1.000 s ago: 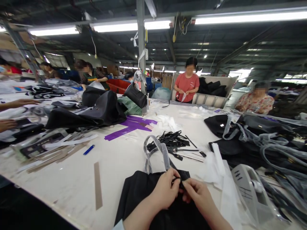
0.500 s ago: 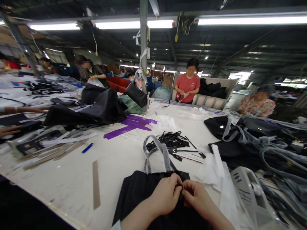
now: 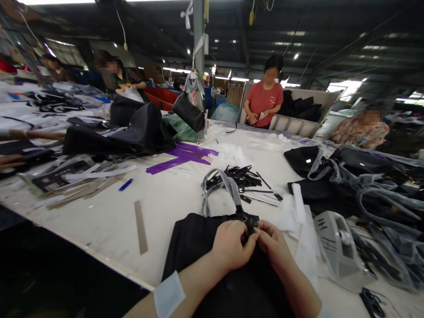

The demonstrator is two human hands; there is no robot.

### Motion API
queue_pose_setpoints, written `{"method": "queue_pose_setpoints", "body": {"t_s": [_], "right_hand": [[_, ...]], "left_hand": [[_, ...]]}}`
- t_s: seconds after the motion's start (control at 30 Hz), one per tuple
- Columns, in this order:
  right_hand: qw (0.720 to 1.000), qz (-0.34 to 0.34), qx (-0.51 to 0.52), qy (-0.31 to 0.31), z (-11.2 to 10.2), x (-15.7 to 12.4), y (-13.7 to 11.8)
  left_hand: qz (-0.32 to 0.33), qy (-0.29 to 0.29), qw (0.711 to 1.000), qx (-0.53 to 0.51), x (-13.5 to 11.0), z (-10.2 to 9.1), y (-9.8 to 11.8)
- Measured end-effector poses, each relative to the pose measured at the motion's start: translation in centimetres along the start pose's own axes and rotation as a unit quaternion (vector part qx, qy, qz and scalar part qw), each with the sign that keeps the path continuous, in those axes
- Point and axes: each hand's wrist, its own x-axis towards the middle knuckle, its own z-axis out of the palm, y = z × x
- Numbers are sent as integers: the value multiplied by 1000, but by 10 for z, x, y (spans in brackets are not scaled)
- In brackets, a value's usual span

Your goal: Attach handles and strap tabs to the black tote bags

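Note:
A black handbag (image 3: pixel 195 247) lies flat on the white table (image 3: pixel 165 203) right in front of me, its grey wrapped handles (image 3: pixel 220 185) arching up at the far edge. My left hand (image 3: pixel 232 245) and my right hand (image 3: pixel 273 245) meet at the bag's top edge, fingers pinched together on a small black strap tab with a metal ring (image 3: pixel 248 221). A white band circles my left wrist.
Loose black strap pieces (image 3: pixel 243 179) lie beyond the bag. A grey tape dispenser (image 3: pixel 338 243) stands to the right, with finished bags (image 3: pixel 357 176) behind it. Purple tape (image 3: pixel 182 157), card strips and a blue pen (image 3: pixel 126 184) are left. Other workers stand around the table.
The view has tipped downward and closer. My hands have shifted slightly up along the bag's top edge and stay pinched on the strap tab.

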Motion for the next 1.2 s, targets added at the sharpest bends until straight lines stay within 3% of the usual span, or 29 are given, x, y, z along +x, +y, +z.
{"method": "queue_pose_setpoints", "body": {"t_s": [0.3,0.6,0.73,0.83,0.9,1.03,1.2], "right_hand": [[999,-25,-33,5,1,-2,0],[998,-5,58,4,-11,-1,6],[995,-10,-47,-87,-14,-9,0],[971,1,-142,-195,-13,-14,-8],[958,4,-182,-220,-10,-16,-13],[947,11,-255,-196,-3,-15,-14],[955,99,-235,-149,3,-6,-7]], "left_hand": [[3,-73,993,93,6,3,-7],[-50,-19,992,113,18,-2,-27],[-113,31,984,132,24,-7,-44],[-112,-7,988,103,26,-5,-51],[-107,-28,992,55,26,-2,-51],[-103,-45,993,-29,24,3,-49],[-82,-75,994,-14,24,7,-44]]}}
